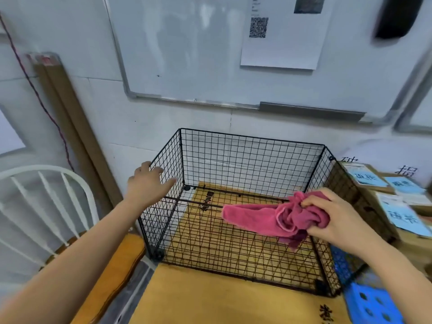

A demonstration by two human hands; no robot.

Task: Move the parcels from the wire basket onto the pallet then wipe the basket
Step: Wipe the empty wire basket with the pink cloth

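Black wire mesh forms the basket [252, 160], which sits in the centre of the frame on a yellow surface [222, 300]. The left hand [146, 183] is at the top rim of the basket's left wall with its fingers stretched out and holding nothing. The blur makes it hard to say whether they press on the wire or only brush it. The right hand [336, 218] is over the basket's right side, fingers curled tight around a bunched pink cloth [257, 220] whose loose end trails left above the mesh floor.

Brown parcels [402, 206] with pale blue labels are stacked at the right edge of the frame, outside the basket and just beside its right wall. A blue perforated plastic piece [371, 302], possibly the pallet, shows at lower right. A white chair [46, 195] stands at the left, and a whiteboard [210, 54] hangs on the wall above.
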